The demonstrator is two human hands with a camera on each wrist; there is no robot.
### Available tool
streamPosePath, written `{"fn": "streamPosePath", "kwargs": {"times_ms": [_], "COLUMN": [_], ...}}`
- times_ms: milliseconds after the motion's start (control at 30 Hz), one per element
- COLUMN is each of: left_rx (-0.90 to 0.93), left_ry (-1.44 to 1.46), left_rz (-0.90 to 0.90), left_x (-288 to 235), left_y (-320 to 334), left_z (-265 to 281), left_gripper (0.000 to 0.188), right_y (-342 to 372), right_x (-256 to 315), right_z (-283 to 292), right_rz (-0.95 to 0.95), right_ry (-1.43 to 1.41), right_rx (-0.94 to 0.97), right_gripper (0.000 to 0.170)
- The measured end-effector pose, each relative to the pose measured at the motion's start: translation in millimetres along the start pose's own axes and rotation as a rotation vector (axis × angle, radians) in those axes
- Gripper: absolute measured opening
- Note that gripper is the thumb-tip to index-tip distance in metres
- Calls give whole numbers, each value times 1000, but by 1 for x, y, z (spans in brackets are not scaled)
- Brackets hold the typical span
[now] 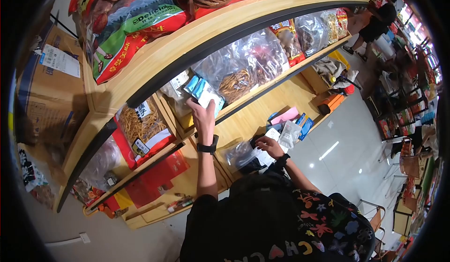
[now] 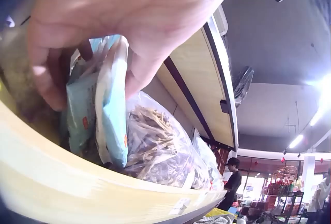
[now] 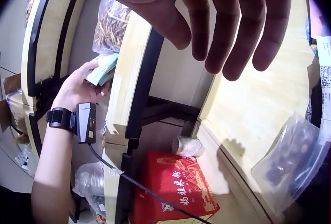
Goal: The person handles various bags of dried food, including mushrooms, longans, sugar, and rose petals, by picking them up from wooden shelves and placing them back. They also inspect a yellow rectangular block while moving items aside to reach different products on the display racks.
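Observation:
My left hand [image 1: 203,120] grips light-blue and white packets [image 2: 112,112] between thumb and fingers. They stand upright at the front lip of the upper shelf, right beside a clear bag of dried brown strips [image 1: 236,86]. In the right wrist view, the packet in the left hand shows a pale face and blue edge. Over the lower wooden shelf [image 1: 255,121], my right hand [image 1: 270,146] hangs with loosely bent fingers and nothing in them. Close by it lie a clear plastic bag [image 3: 289,156] and a white printed label [image 3: 325,66].
A red box [image 3: 176,188] stands on the lower level. Overhead juts the curved upper shelf [image 1: 225,20], loaded with large food bags. Left of the hands lies a bag of dried strands [image 1: 143,123]. A person [image 1: 377,20] stands across the aisle.

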State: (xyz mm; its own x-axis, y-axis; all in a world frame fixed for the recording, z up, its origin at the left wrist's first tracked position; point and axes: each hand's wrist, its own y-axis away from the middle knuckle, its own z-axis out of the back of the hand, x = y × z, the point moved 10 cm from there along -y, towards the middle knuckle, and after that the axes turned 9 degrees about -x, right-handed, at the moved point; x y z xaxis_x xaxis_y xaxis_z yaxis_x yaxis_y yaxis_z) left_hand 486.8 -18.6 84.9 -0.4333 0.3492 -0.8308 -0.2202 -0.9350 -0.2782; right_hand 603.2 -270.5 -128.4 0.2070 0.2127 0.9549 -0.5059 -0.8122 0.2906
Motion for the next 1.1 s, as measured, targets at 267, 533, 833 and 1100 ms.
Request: {"fn": "streamPosePath", "kwargs": {"times_ms": [267,533,833,1100], "left_rx": [-157,-55,316,650], "left_ry": [292,883,837,645], "left_rz": [-19,324,537,672], "left_x": [-4,32,80,138], "left_y": [8,50,153,221], "left_z": [23,52,45,-6], "left_gripper": [55,49,47,39], "right_y": [5,20,56,30], "right_x": [8,51,150,-2], "right_z": [-5,-19,-99,-115], "right_rz": [-19,-10,115,-6], "right_ry": [-99,-200,-69,514], "right_rx": [11,79,391,361], "right_gripper": [28,27,81,86]}}
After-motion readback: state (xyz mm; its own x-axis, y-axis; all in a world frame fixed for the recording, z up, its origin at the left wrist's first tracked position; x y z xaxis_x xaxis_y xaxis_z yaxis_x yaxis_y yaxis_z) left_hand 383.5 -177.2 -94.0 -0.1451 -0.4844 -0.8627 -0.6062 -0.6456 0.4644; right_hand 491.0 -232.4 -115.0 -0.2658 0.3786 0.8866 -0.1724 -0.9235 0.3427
